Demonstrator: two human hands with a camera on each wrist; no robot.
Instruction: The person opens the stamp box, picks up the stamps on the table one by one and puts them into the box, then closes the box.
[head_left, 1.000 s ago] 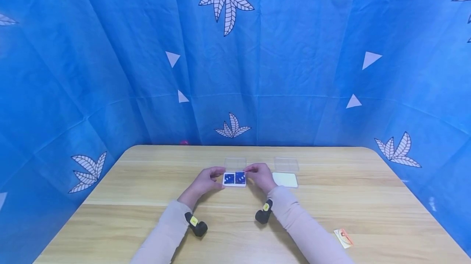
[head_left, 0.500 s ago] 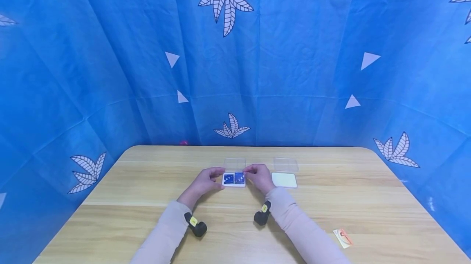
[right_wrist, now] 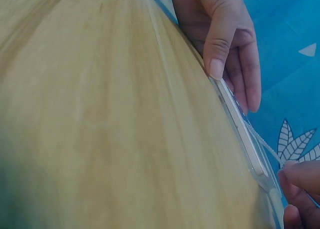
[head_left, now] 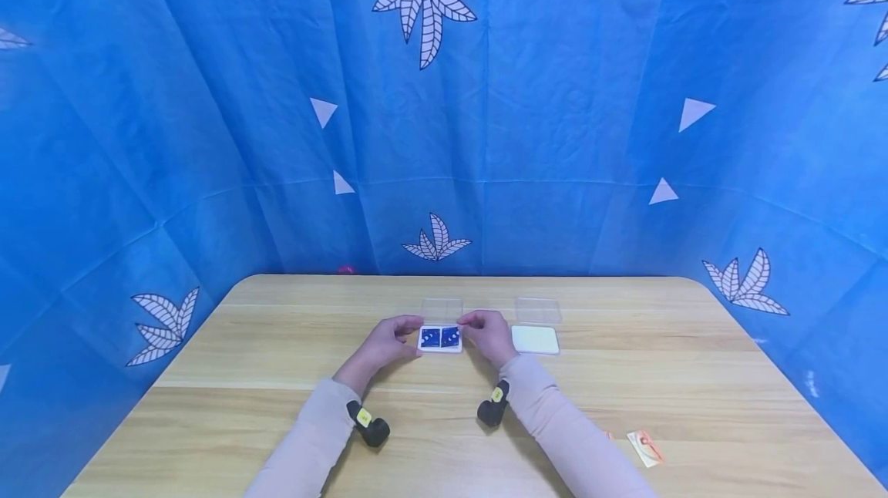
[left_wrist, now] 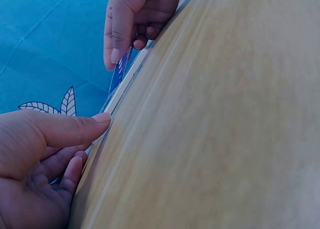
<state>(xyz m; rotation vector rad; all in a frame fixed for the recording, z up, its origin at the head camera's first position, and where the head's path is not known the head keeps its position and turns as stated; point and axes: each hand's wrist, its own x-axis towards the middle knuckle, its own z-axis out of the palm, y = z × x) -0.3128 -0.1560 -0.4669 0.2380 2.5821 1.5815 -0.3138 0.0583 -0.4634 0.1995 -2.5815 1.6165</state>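
A shallow clear plastic box [head_left: 440, 351] with a white inside lies on the table, its transparent lid [head_left: 442, 308] folded back behind it. Two blue patterned square packets [head_left: 430, 338] sit side by side over the white part. At the box's left end, my left hand [head_left: 385, 342] grips it, thumb on the near edge and fingers at the far side. My right hand [head_left: 489, 336] pinches a far-right part of the right-hand blue packet [head_left: 450, 337]. In the right wrist view that packet's serrated edge [right_wrist: 263, 143] rises at a slant from the box toward my right fingertips.
A second clear box [head_left: 536, 339] with a pale inside lies to the right, its lid [head_left: 537, 311] laid back. An orange-and-cream packet [head_left: 646, 449] is near the right forearm, with another orange edge partly hidden by the sleeve. Blue cloth [head_left: 555, 97] hangs behind the wooden table.
The right-hand blue packet shifts and tilts slightly in my right fingers over the box. My left hand keeps its place. The whole head view drifts slightly.
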